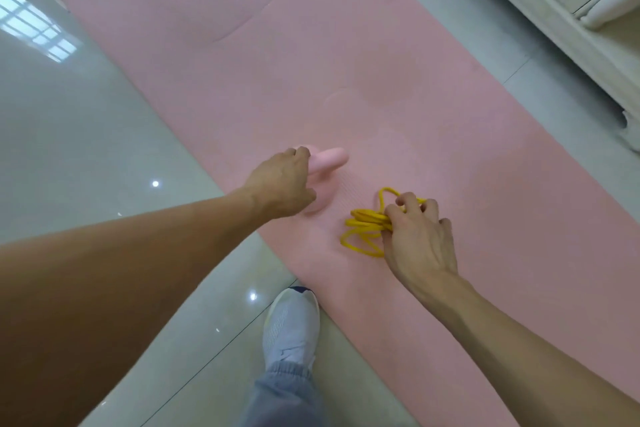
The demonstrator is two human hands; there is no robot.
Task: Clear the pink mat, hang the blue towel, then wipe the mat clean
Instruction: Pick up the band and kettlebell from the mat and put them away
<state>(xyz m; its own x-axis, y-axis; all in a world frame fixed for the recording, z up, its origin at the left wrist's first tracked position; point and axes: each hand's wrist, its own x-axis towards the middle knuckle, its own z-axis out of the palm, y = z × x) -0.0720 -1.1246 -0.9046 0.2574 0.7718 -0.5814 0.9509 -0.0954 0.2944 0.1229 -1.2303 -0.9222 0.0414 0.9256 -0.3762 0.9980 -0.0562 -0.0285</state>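
Note:
The pink mat (pixel 311 62) runs diagonally across the glossy floor. Near its left edge lies a pale pink dumbbell-like object (pixel 330 158), and my left hand (pixel 282 184) has its fingers curled over its handle, hiding most of it. To the right, a bundle of yellow cord (pixel 363 229) lies on the mat. My right hand (pixel 419 236) grips the right side of that bundle, fingers curled into the loops. No blue towel is in view.
Grey-green glossy floor tiles (pixel 86 149) lie left of the mat. A white cabinet base (pixel 571 3) stands at the upper right, close to the mat's right edge. My white shoe (pixel 291 322) and grey trouser leg stand at the mat's near-left edge.

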